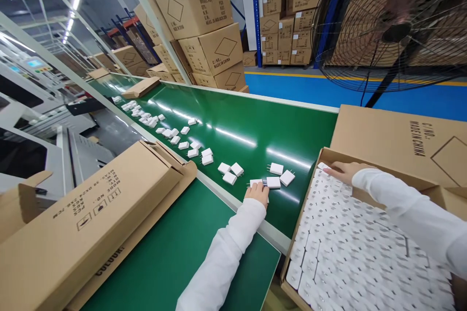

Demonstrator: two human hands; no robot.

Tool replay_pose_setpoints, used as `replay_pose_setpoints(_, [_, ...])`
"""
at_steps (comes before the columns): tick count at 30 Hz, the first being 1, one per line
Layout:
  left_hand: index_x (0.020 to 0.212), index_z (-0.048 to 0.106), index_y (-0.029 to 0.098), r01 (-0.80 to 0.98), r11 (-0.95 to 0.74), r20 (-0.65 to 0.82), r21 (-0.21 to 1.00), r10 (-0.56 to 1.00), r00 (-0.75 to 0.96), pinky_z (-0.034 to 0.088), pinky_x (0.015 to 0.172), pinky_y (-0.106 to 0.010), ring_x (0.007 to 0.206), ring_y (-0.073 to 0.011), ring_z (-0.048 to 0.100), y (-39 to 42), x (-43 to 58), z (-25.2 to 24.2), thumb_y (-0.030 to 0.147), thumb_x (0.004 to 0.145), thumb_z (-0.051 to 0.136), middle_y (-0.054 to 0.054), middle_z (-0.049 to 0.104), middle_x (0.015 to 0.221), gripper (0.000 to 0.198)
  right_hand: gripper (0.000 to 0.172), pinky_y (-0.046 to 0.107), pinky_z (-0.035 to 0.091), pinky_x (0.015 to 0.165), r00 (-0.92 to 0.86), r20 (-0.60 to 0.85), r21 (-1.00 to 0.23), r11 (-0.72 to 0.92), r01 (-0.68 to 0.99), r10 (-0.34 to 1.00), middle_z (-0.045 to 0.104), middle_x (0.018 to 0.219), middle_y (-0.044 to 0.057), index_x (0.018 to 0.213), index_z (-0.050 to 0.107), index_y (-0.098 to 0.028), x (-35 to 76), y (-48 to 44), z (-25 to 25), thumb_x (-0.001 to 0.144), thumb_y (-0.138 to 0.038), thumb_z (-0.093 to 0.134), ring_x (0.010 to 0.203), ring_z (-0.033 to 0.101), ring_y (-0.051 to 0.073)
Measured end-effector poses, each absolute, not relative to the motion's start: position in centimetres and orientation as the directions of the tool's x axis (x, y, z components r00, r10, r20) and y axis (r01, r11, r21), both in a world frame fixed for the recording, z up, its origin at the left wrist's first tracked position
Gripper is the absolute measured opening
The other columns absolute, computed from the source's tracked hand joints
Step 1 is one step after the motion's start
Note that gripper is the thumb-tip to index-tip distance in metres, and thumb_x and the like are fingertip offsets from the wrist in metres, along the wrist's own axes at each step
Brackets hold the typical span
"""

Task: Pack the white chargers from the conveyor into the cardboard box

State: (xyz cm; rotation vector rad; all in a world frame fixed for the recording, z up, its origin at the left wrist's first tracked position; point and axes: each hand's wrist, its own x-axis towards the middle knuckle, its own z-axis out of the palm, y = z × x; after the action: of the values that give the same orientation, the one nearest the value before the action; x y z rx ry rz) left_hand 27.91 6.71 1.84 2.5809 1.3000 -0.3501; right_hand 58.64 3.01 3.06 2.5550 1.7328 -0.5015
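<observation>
My left hand (257,191) rests on the green conveyor belt (248,126), fingers closed on a white plug adapter (256,182) next to another adapter (273,182). More white adapters (287,177) lie close by, and several trail away up the belt to the left. My right hand (341,171) lies with fingers stretched out at the far left corner of an open cardboard box (330,155). That box is packed with rows of white adapters (357,248). Both arms wear white sleeves.
A flattened carton (91,223) lies at the left on the near green table. Its lid flap (397,141) stands behind the open box. Stacked cartons (204,24) sit behind the belt. A large black fan (394,24) stands at the right over blue floor.
</observation>
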Motion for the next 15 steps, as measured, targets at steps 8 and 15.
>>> replay_pose_setpoints(8, [0.118, 0.04, 0.02, 0.832, -0.538, -0.277, 0.139, 0.785, 0.554, 0.046, 0.075, -0.031, 0.1, -0.023, 0.047, 8.2, 27.9, 4.0, 0.027, 0.076, 0.054, -0.009, 0.042, 0.115, 0.045, 0.023, 0.026, 0.042, 0.071, 0.293, -0.301, -0.193, -0.359, 0.913, 0.908, 0.065, 0.088, 0.001, 0.094, 0.059, -0.022, 59.0, 5.6, 4.3, 0.084, -0.036, 0.045, 0.082, 0.058, 0.016])
replay_pose_setpoints(15, [0.12, 0.04, 0.018, 0.781, -0.596, -0.292, 0.187, 0.725, 0.623, 0.037, 0.09, -0.034, 0.106, -0.0237, 0.042, 10.3, 27.5, 2.1, 0.026, 0.074, 0.055, -0.008, 0.052, 0.111, 0.049, 0.026, 0.029, 0.047, 0.064, 0.497, -0.388, -0.151, -0.586, 0.796, 0.776, 0.065, 0.076, 0.005, 0.085, 0.06, -0.017, 61.0, 0.3, 4.9, 0.084, -0.036, 0.043, 0.063, 0.06, 0.015])
